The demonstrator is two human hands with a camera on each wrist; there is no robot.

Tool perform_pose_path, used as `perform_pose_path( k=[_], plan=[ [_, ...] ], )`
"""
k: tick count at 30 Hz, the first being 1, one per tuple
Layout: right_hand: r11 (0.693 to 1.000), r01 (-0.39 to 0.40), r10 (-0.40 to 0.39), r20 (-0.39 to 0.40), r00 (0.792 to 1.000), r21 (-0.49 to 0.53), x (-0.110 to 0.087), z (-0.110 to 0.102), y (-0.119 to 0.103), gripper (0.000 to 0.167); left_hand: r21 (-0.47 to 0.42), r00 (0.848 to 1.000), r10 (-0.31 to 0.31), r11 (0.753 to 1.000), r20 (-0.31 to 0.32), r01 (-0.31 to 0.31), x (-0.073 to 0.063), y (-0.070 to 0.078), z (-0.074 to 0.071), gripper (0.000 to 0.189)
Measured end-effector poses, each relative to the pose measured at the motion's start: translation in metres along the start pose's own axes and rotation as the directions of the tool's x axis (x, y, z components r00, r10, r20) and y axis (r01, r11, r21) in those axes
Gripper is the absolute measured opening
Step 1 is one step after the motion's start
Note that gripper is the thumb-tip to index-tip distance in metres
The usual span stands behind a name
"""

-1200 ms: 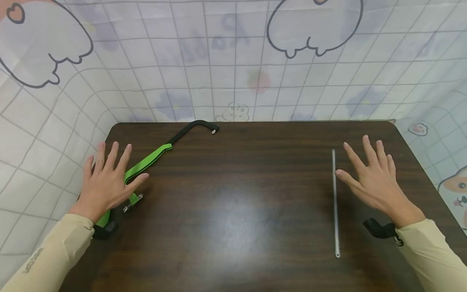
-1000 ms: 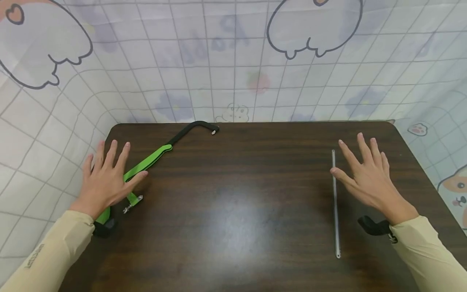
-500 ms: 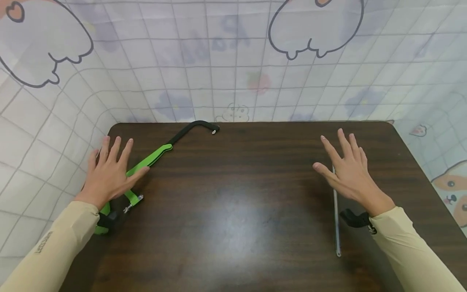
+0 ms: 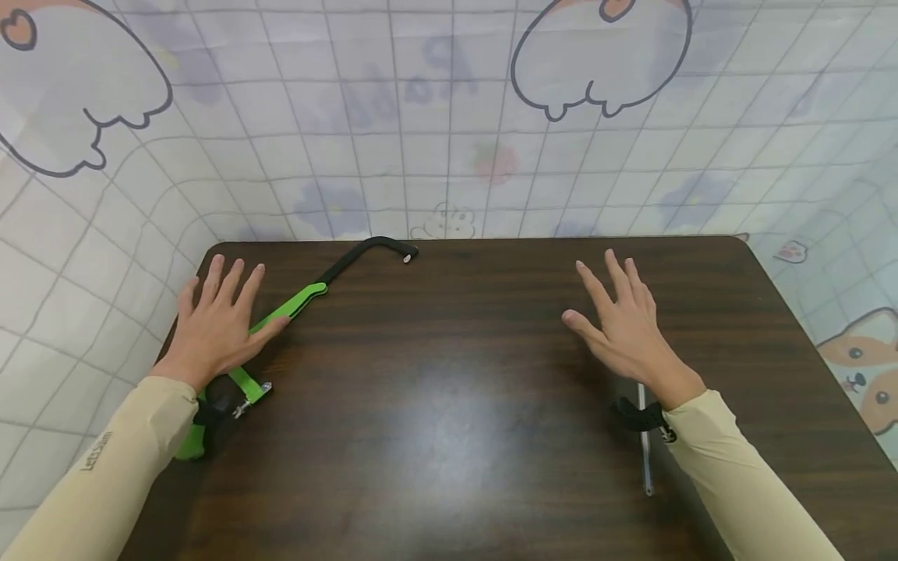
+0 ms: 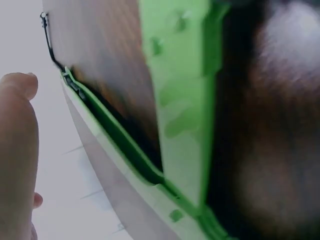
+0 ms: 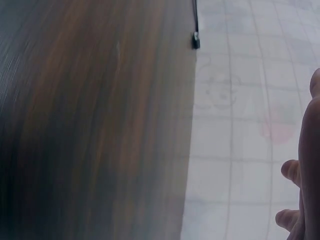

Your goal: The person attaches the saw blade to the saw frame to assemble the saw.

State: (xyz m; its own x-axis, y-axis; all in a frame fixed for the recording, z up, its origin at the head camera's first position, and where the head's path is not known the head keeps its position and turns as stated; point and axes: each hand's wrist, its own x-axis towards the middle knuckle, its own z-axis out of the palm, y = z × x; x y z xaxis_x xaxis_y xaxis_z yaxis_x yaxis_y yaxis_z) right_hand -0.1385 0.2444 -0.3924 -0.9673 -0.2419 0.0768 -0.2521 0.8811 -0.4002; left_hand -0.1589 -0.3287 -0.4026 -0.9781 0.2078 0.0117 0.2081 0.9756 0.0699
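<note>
On the left of the table lies a hacksaw frame (image 4: pixel 302 299) with a green body and a black curved front arm. My left hand (image 4: pixel 217 323) is spread over its handle part, fingers straight, hiding some of it. The left wrist view shows the green frame (image 5: pixel 185 110) large and close, beside my thumb. A thin silver hacksaw blade (image 4: pixel 647 467) lies lengthwise on the right side. Above its far half my right hand (image 4: pixel 627 335) is spread, holding nothing, and my wrist hides much of the blade. In the right wrist view, the frame's black tip (image 6: pixel 195 41) shows far off.
The dark brown wooden table (image 4: pixel 449 374) has rounded far corners. A white grid-patterned cloth (image 4: pixel 449 148) with cartoon animals hangs behind it and along both sides. Each wrist carries a black strap mount, the right mount (image 4: pixel 634 414) overlapping the blade.
My right hand has moved left, from beside the blade to over it and partly past it. The left hand has shifted slightly right and forward. Frame and blade lie where they were.
</note>
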Motion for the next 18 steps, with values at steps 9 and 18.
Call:
perform_pose_path(
  k=[9,18],
  plan=[
    [0.998,0.026,-0.028,0.022,0.999,0.051,0.012,0.026,-0.03,0.082,0.013,0.998,0.063,0.998,0.031,-0.064,0.017,0.001,0.001,0.08],
    [0.991,0.063,-0.07,0.058,0.996,0.118,0.021,0.057,-0.063,0.083,0.086,0.987,0.158,0.984,-0.015,-0.156,0.025,0.003,0.012,0.074]
  ],
)
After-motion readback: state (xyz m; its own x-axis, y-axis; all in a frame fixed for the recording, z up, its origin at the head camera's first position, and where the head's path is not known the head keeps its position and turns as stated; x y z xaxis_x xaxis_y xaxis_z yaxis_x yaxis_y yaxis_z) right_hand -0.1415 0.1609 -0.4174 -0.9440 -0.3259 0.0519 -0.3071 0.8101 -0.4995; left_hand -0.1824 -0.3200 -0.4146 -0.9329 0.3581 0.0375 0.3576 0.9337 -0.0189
